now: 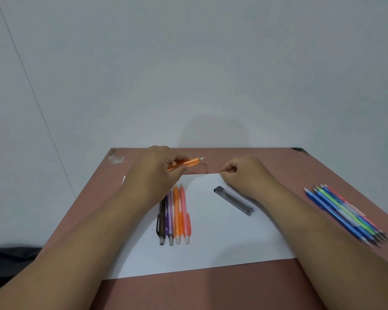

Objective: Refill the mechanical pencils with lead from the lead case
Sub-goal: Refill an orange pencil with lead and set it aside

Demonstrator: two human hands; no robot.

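Note:
My left hand (pixel 159 173) grips an orange mechanical pencil (pixel 188 162) lying nearly level, its white end pointing right. My right hand (pixel 242 173) rests at the far edge of the white paper (pixel 211 247) with fingers curled; its fingertips pinch together, and whether a lead is between them is too small to tell. The dark grey lead case (pixel 234 200) lies on the paper just below my right hand. Several pencils, black, purple, orange and coral (pixel 175 217), lie side by side on the paper beneath my left wrist.
A brown table (pixel 211 291) stands against a pale wall. A second bunch of blue, green and pink pencils (pixel 345 214) lies on the table at the right, beside my right forearm. Dark cloth (pixel 9 262) shows at lower left.

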